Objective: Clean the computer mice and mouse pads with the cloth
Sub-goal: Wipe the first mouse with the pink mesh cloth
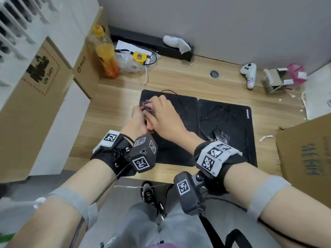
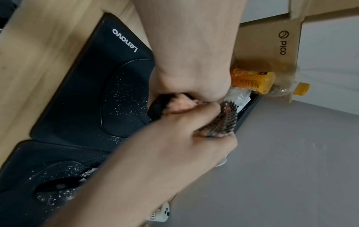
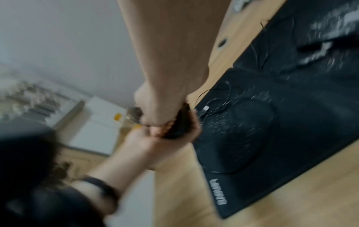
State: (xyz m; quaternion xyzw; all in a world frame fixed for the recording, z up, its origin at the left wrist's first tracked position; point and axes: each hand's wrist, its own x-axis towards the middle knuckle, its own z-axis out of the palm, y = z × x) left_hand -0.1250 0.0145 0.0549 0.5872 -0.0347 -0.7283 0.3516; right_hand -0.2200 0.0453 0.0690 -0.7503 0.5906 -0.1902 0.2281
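Both hands meet over the left black mouse pad (image 1: 179,108). My left hand (image 1: 138,113) grips a black mouse (image 2: 155,110), lifted off the pad and mostly hidden between the hands. My right hand (image 1: 161,108) holds a pink cloth with black dots (image 1: 148,108) bunched against that mouse; the cloth (image 2: 221,119) sticks out past the knuckles in the left wrist view. A second black mouse (image 1: 222,136), dusted with white specks, lies on the right Lenovo pad (image 1: 238,126) with its cable looped beside it. White specks also cover the left pad (image 2: 124,98).
Cardboard boxes (image 1: 35,97) stand along the left, another box (image 1: 304,151) at the right. At the back are an orange drink bottle (image 1: 106,54), a yellow tape measure (image 1: 139,57), a white controller (image 1: 249,74) and paper scraps (image 1: 283,77).
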